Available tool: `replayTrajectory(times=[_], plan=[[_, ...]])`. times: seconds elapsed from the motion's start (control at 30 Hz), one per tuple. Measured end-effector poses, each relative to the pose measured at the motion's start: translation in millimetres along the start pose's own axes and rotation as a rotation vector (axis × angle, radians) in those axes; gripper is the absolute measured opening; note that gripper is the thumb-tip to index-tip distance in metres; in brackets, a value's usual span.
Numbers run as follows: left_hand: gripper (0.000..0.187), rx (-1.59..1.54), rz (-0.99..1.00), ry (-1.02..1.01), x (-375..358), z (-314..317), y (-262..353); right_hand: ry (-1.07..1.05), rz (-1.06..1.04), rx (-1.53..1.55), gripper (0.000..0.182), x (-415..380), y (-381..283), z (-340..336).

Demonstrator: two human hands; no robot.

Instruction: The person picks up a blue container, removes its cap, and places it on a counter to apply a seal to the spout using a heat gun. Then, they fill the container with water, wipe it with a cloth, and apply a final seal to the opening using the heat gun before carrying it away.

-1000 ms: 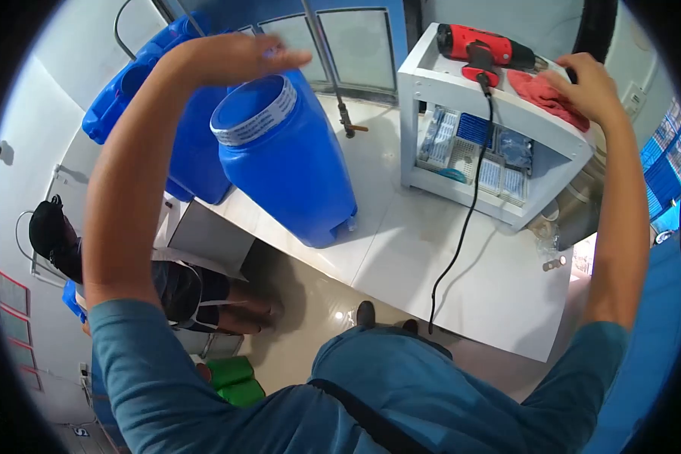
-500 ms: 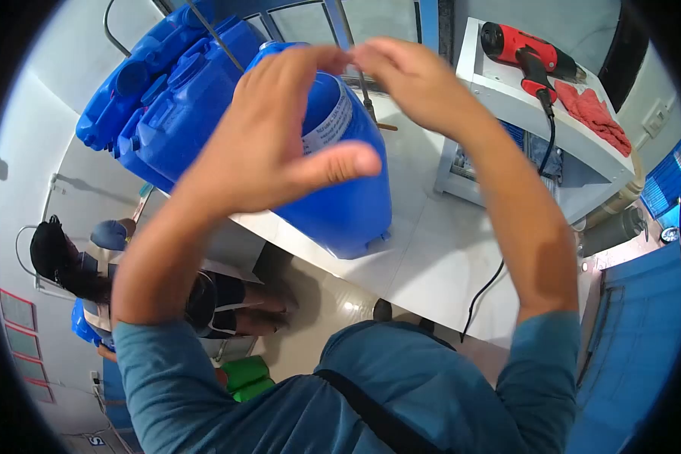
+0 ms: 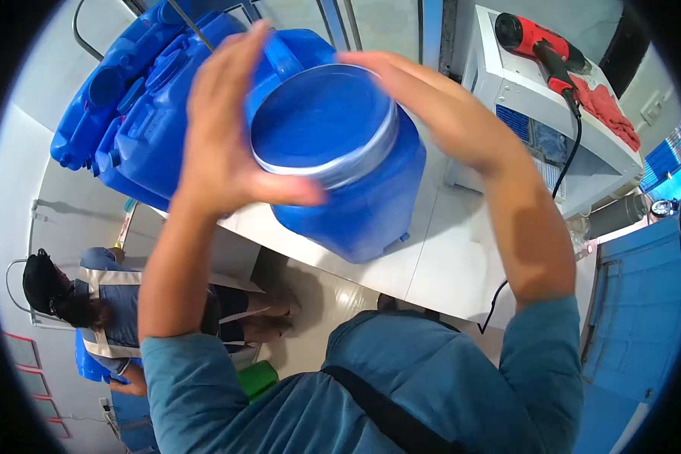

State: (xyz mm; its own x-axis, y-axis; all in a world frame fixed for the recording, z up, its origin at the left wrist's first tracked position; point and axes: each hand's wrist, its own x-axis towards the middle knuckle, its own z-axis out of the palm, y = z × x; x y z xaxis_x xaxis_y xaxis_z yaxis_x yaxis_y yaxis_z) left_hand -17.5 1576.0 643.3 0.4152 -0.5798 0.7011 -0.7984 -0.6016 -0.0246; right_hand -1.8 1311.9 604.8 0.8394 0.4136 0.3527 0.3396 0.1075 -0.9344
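Observation:
A blue plastic drum (image 3: 356, 219) stands upright on the white table, its round lid (image 3: 325, 113) facing up. Around the lid's edge runs a whitish, shiny band (image 3: 363, 166). On the left side my left hand (image 3: 223, 144) is open and slightly blurred, fingers pointing up and away, thumb stretched across the near rim. My right hand (image 3: 431, 102) is at the far right rim, fingers extended and open over the band's edge; its thumb is mostly hidden. Neither hand is wrapped round anything.
Blue jerrycans (image 3: 155, 121) stand close behind on the left. On the right, a white shelf unit (image 3: 507, 91) carries a red heat gun (image 3: 545, 53) and red cloth (image 3: 605, 113); its black cord (image 3: 571, 155) hangs down. Another person (image 3: 102, 303) is at lower left.
My hands have moved apart from above the drum to either side of its lid. The lid and band now show between them, and the view has shifted.

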Motion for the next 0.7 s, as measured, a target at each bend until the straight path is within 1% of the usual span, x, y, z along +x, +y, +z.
replayTrajectory(times=[0.03, 0.07, 0.1, 0.13, 0.2, 0.23, 0.27, 0.33, 0.37, 0.4, 0.47, 0.5, 0.53, 0.6, 0.63, 0.67, 0.7], plan=[[0.148, 0.099, 0.020, -0.031, -14, -13, -29, -0.029, -0.212, -0.130, 0.050, -14, 11, -29], [0.150, 0.132, -0.119, 0.049, -16, -14, -44, -0.059, -0.426, -0.265, 0.051, -19, 10, -40], [0.151, -0.153, -0.228, 0.130, -20, -8, -48, -0.055, -0.419, -0.266, 0.051, -15, 14, -38], [0.152, -0.442, -0.339, 0.194, -10, -4, -30, 0.008, -0.314, -0.288, 0.050, -4, 9, -19], [0.151, -0.421, 0.092, 0.088, 5, 19, 7, 0.131, -0.120, -0.349, 0.051, 21, -7, 13], [0.154, -0.170, 0.225, -0.102, 20, 14, 22, 0.014, 0.152, 0.025, 0.052, 21, -12, 21], [0.154, -0.176, 0.226, -0.097, 16, 12, 9, 0.017, 0.156, 0.019, 0.052, 11, -8, 18], [0.153, -0.144, 0.057, 0.012, -6, -4, -42, 0.066, -0.285, -0.225, 0.055, -17, 8, -3], [0.155, -0.115, -0.067, 0.058, -10, -10, -51, -0.022, -0.222, -0.181, 0.051, -21, 1, -21], [0.155, -0.117, -0.074, 0.053, -15, -8, -49, -0.024, -0.214, -0.176, 0.051, -11, 4, -24], [0.154, -0.377, 0.064, 0.023, 3, -3, -3, 0.098, -0.087, -0.315, 0.048, 17, 8, -8], [0.153, -0.505, 0.142, 0.019, 12, 4, 17, 0.028, -0.076, -0.185, 0.046, 30, 7, 7], [0.158, -0.322, 0.145, -0.086, 17, 16, 33, 0.033, -0.076, -0.185, 0.046, 27, 9, 7], [0.160, -0.010, 0.130, -0.115, 15, 10, 8, 0.006, -0.152, -0.142, 0.048, 15, 16, 10], [0.160, -0.194, 0.057, -0.070, 8, 14, -5, 0.101, -0.185, -0.155, 0.049, -6, 17, 12], [0.160, -0.379, -0.017, -0.023, 2, 17, -17, 0.102, -0.186, -0.153, 0.049, -7, 17, 6], [0.160, -0.305, 0.033, -0.079, 0, 9, -28, 0.099, -0.187, -0.193, 0.050, -5, 14, -1]])
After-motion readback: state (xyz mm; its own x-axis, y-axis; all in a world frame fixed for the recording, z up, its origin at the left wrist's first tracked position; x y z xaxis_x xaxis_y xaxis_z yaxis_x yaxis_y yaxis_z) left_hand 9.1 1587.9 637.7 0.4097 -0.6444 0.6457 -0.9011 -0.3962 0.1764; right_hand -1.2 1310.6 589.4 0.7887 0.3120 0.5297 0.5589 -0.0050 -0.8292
